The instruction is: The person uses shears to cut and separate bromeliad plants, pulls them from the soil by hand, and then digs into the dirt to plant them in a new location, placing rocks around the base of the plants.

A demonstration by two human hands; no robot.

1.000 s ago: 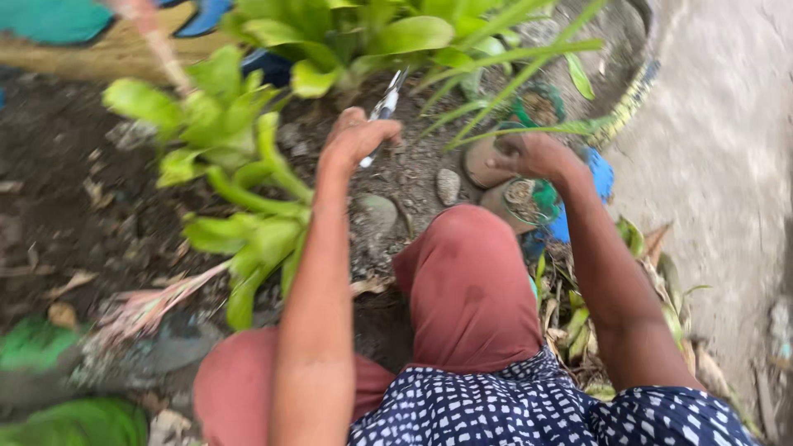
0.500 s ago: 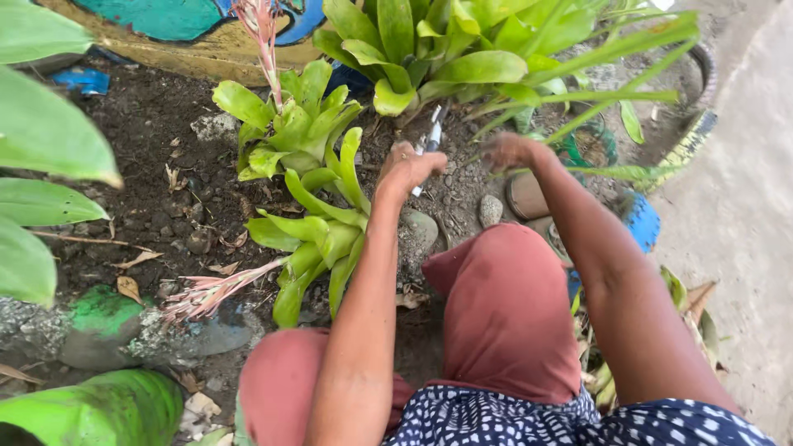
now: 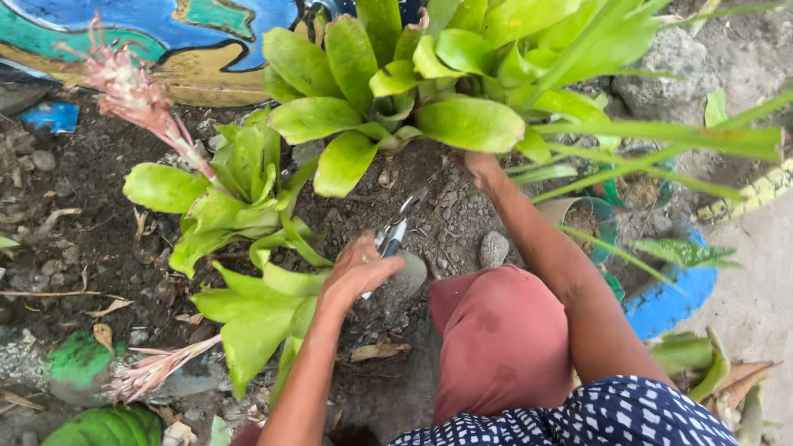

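Left hand [image 3: 357, 272] gripping shears [image 3: 398, 227], right hand [image 3: 483, 169] seemingly grasping leaf base, half hidden

Two hands: left [image 3: 357, 272], right [image 3: 483, 169]. One pair of shears [image 3: 396, 231]. Two pink flower spikes [image 3: 132, 95]. One blue pot [image 3: 671, 289].

Dark garden soil [image 3: 91, 215] fills the frame's left and centre, strewn with dry leaves [image 3: 103, 334] and small stones; a grey stone [image 3: 494, 248] lies at centre.
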